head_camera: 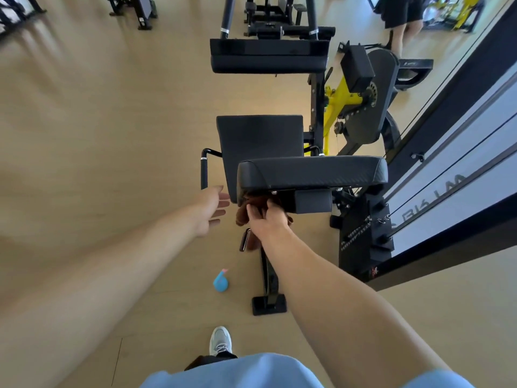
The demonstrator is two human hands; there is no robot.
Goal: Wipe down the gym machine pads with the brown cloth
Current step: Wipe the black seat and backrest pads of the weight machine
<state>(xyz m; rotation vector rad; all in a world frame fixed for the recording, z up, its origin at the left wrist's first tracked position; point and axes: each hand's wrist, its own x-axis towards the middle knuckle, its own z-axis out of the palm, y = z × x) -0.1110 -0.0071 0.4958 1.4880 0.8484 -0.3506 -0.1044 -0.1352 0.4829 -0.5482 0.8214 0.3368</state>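
Observation:
A black gym machine stands before me with three pads: a near back pad [313, 170], a seat pad [258, 141] below it, and a far leg pad [268, 56]. My right hand [268, 217] grips the brown cloth [247, 212] against the near pad's lower left underside; part of the cloth hangs below my wrist. My left hand [214, 208] hovers with straight fingers just left of the cloth and the seat pad's corner, holding nothing.
A blue spray bottle [221, 282] lies on the wooden floor by the machine's black foot [269, 303]. A black side handle [204, 175] sticks out to the left. The weight stack and frame [363, 236] stand to the right. Another person's legs [402, 26] are far back.

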